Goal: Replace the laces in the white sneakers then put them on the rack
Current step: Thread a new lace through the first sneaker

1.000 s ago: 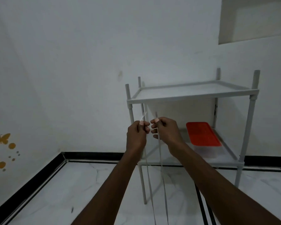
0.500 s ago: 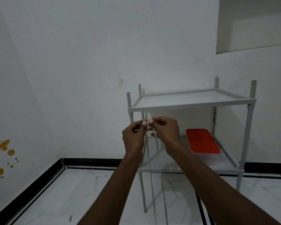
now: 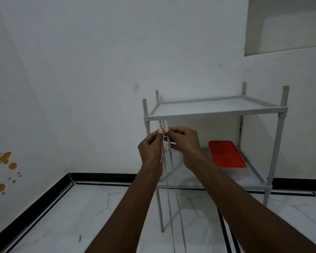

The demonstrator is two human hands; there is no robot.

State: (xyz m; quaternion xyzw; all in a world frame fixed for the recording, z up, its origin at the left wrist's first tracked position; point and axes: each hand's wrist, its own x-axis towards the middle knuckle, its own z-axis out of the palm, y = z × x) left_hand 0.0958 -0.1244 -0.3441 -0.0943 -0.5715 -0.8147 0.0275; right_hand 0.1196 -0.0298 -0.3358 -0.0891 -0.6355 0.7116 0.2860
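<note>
Two bare forearms enter from the bottom edge and meet at mid-frame. Left hand [image 3: 150,149] pinches one tip of a white shoelace [image 3: 170,189] between thumb and forefinger; right hand [image 3: 183,142] pinches the other tip, fingertips of both hands nearly touching. Both lace ends stick up just above the fingertips. Two strands hang down between the wrists and run off the bottom edge of the frame; where they end cannot be told.

Floor: white marble tile [image 3: 77,221] with black border stripes.

Behind the hands, centre-right: a grey two-tier shoe rack [image 3: 215,113] on thin tubular legs. Top shelf bare. Lower shelf carries a clear container with a red lid [image 3: 226,154], at its right side. No sneakers visible in frame.

Far: white walls meeting in a corner, black skirting along the base. Gold butterfly and dot decals [image 3: 0,158] on the wall at lower left. Recessed opening at upper right.
</note>
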